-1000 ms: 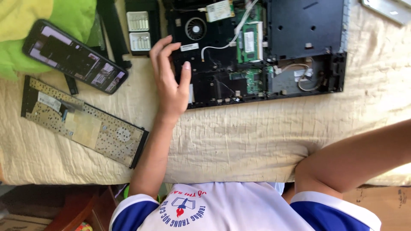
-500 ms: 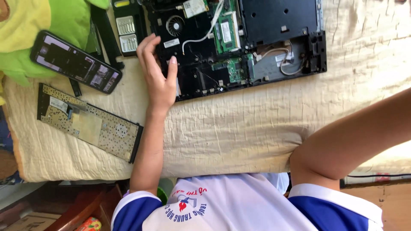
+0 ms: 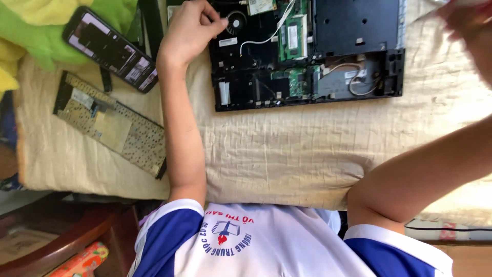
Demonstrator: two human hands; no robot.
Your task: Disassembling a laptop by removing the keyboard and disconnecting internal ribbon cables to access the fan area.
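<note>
Step in hand: work inside the opened laptop base (image 3: 353, 25), which lies bottom-up on the cloth-covered worktop (image 3: 287, 149), far from the person's body.

Left hand (image 3: 189, 33): fingers (image 3: 218, 23) curled, tips bunched at the edge of the round fan (image 3: 237, 21). I cannot tell whether they pinch anything.

Right hand (image 3: 469, 31): raised at the frame's upper right corner, blurred. Grip cannot be told.

Judgement: any move near the fan calls for a fine pinch, since a white cable (image 3: 266, 38) runs just beside it.

The base serves as the only container. It holds 1 fan, a green memory module (image 3: 293, 37), circuit boards and loose wires.

Apart, to the left: a detached keyboard (image 3: 113, 123) face down and a phone (image 3: 110, 48).
</note>
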